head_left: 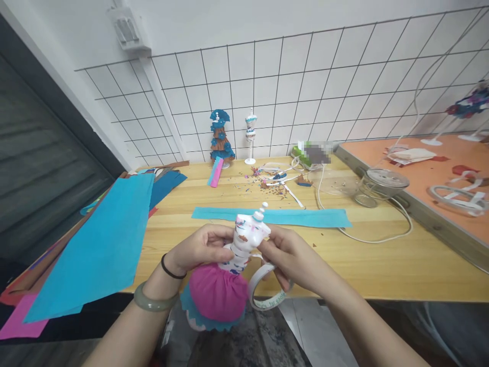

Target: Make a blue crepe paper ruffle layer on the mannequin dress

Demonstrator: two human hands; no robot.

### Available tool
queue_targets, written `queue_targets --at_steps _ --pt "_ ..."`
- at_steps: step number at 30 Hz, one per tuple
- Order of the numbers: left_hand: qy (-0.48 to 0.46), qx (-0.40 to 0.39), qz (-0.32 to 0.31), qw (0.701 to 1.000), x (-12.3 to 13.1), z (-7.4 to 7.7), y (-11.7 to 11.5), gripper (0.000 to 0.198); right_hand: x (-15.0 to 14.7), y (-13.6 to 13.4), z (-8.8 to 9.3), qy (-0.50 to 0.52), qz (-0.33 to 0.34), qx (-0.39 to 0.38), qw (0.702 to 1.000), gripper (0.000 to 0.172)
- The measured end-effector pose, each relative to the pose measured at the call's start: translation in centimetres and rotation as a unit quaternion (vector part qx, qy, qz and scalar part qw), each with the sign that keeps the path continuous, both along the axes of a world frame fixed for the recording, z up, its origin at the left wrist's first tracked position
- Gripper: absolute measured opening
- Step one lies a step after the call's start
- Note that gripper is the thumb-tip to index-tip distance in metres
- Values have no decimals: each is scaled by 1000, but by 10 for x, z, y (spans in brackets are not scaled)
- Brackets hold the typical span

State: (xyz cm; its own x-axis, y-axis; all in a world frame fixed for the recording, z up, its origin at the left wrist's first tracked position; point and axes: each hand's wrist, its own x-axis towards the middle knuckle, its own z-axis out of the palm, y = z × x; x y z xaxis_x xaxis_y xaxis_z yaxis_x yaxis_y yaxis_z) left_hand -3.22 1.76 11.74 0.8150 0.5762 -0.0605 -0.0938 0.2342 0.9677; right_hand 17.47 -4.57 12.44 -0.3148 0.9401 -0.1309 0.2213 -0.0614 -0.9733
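A small white dress-form mannequin (250,232), spotted with scraps of coloured paper, tilts between my hands over the table's front edge. It wears a gathered pink skirt (219,293) with a blue scalloped hem. My left hand (210,247) is closed around the mannequin's waist from the left. My right hand (290,255) is at its right side, fingers curled, with a roll of white double-sided tape (263,290) hanging from it. A short strip of tape runs from the roll towards the waist. Behind the mannequin a long blue crepe paper strip (305,217) lies flat.
Stacked coloured paper sheets (110,229) overhang the table's left front. At the back stand a finished-looking blue and brown dress figure (221,137) and a bare mannequin (250,135). Paper scraps (277,188), a clear container (376,183) and a white cable (382,239) lie to the right.
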Motion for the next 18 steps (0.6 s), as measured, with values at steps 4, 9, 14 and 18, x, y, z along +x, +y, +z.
queue_targets --at_steps 4,9,14,18 --pt "-15 -29 -21 999 4 -4 -3 35 -4 1 -3 -17 -11 -1 1000 9" --pt "-15 -28 -13 999 6 -6 -3 35 -2 3 -5 -17 -30 -16 999 14" --pt "36 33 51 997 3 -8 3 42 7 -2 -7 23 -38 1 999 32" --pt "62 52 41 996 5 -7 5 51 11 -6 -3 30 -9 10 999 37"
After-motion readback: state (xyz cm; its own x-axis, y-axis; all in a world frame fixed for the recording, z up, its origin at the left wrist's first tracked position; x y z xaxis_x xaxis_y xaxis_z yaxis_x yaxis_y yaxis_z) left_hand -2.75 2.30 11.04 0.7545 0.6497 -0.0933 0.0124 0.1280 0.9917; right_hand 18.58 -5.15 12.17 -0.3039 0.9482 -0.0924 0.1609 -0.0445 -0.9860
